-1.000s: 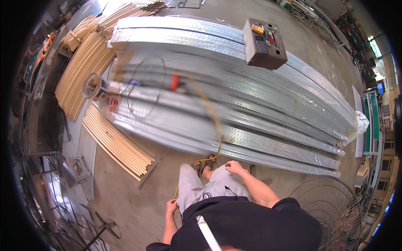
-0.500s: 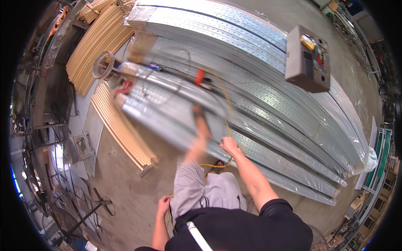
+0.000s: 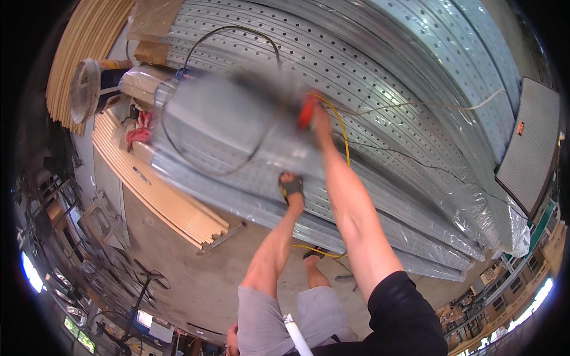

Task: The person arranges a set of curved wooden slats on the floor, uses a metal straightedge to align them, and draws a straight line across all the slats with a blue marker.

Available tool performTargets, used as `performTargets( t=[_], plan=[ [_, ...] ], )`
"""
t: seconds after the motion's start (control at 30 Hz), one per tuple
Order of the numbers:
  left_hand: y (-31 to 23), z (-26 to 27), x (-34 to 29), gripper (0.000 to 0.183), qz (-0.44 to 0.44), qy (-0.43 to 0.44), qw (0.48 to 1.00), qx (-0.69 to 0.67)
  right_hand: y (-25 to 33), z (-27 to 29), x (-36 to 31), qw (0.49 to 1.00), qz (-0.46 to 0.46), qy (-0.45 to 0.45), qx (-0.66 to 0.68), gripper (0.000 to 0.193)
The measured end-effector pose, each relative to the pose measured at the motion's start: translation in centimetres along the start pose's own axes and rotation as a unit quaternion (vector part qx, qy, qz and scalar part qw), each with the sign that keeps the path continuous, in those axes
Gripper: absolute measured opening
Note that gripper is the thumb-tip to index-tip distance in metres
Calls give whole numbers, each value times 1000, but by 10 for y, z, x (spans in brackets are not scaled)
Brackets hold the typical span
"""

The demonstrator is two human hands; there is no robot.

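Note:
Stretched forward over the metal profiles, my right hand (image 3: 321, 123) is closed at the red end of a tool (image 3: 307, 111). Motion smears this tool, so its kind does not show; a dark blurred part extends to its left. From the red end hangs a yellow cord or hose (image 3: 343, 132). My left hand (image 3: 232, 340) is low beside my grey shorts, mostly cut off from sight, and its fingers cannot be made out. One foot in a dark sandal (image 3: 291, 187) rests on the wrapped perforated profiles (image 3: 380, 207).
At the left stand a clear bucket (image 3: 86, 92) and a red cloth (image 3: 139, 127), near bundles of pale wooden strips (image 3: 160, 184). A dark cable (image 3: 237, 28) loops across the profiles. A grey speaker-like box (image 3: 528, 145) stands on the right.
My right arm has reached forward, and its hand has gone from the yellow cord to the red end of the tool. The view has shifted closer to the profiles.

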State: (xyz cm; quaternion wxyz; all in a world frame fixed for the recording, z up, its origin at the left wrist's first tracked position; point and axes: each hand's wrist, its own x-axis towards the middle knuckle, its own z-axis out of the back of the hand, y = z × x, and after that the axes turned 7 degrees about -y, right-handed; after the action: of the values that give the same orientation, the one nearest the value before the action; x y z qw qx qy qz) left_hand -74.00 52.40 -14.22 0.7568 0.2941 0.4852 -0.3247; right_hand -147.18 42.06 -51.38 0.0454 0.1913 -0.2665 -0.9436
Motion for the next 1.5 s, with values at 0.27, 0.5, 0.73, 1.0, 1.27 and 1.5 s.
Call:
performTargets(
  t=[0.27, 0.5, 0.73, 1.0, 1.27, 1.5],
  plan=[
    [-70, 28, -19, 21, -4, -15, 999, 28, 47, 46, -36, 993, -43, -2, 108, 44],
    [-116, 38, -3, 21, -103, 24, 994, 26, 29, 228, -80, 911, -99, 11, 399, 32],
    [-164, 47, -10, 17, -166, 36, 984, 52, 28, 452, 19, 837, -247, -40, 486, 50],
    [-200, 59, 18, 17, -193, 66, 979, 15, -62, 494, 138, 718, -401, -160, 546, 61],
    [-156, 50, -67, 24, -273, -42, 953, 128, -126, 512, 135, 811, -435, 37, 389, 75],
    [67, 22, -89, 29, -192, -102, 976, 23, -94, 526, 5, 908, -239, -59, 340, 67]
  ],
)
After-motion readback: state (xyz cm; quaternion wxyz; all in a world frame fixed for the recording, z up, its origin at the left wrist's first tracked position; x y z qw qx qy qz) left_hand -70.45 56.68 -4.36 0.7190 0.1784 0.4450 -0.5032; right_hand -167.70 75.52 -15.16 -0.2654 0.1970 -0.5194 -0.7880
